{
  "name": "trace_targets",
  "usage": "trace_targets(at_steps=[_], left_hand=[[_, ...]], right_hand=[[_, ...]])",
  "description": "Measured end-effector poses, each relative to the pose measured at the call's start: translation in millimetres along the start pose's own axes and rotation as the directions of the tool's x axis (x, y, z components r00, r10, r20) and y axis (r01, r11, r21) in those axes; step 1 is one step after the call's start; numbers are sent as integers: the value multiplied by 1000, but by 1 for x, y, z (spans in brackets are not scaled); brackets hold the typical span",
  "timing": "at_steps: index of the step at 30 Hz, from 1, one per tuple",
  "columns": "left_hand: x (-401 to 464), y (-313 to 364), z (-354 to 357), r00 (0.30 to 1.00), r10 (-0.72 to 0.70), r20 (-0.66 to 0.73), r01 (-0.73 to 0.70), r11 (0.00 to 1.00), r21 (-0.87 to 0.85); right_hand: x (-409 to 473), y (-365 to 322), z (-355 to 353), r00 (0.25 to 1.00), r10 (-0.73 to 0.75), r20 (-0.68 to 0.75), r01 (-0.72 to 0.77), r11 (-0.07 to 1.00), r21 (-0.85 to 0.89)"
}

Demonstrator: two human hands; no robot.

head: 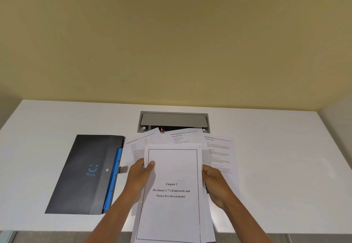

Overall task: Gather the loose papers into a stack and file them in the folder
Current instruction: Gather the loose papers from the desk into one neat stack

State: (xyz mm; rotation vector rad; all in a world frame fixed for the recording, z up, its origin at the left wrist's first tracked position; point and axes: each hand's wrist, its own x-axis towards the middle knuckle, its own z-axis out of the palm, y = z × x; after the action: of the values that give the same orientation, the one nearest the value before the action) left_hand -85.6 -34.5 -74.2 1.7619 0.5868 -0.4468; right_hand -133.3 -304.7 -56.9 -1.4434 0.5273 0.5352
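Note:
A stack of white papers (171,168), topped by a bordered "Chapter 3" title page, is raised over the front of the white desk (276,166). My left hand (139,180) grips its left edge, thumb on top. Its right edge is held by my right hand (215,183). Three loose printed sheets lie fanned on the desk behind the stack: one at the left (139,143), one in the middle (182,138), one at the right (221,155). A dark grey folder (83,174) with a blue inner edge lies closed on the desk, left of the papers.
A grey cable hatch (173,119) is set into the desk just behind the loose sheets, its lid partly raised. A beige wall (171,43) rises behind the desk. The desk's front edge runs along the bottom of the view.

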Motion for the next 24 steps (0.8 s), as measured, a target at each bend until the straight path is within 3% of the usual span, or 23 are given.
trace_targets(at_steps=[10, 13, 15, 17, 19, 21, 24], left_hand=[[4, -9, -5, 999, 14, -48, -11, 998, 66], [4, -22, -9, 992, 0, -128, 15, 992, 122], [2, -29, -15, 984, -13, -178, 33, 993, 111], [-2, -35, -22, 977, -62, -206, 78, 995, 69], [-5, -41, -29, 968, -129, -216, 132, 991, 3], [-8, -48, -37, 956, -182, -229, 172, 983, -63], [-14, -54, -48, 940, -234, -249, 194, 965, -176]], right_hand=[[7, 1, 1, 982, 136, 127, -136, 991, -5], [15, 12, -3, 987, 157, -40, -160, 980, -117], [23, 27, -6, 971, 58, -230, -134, 934, -330], [30, 40, -13, 939, -43, -341, -152, 837, -525], [38, 50, -17, 896, -42, -443, -295, 689, -662], [46, 57, -20, 847, -44, -530, -383, 642, -664], [58, 58, -19, 820, -70, -569, -399, 642, -654]])
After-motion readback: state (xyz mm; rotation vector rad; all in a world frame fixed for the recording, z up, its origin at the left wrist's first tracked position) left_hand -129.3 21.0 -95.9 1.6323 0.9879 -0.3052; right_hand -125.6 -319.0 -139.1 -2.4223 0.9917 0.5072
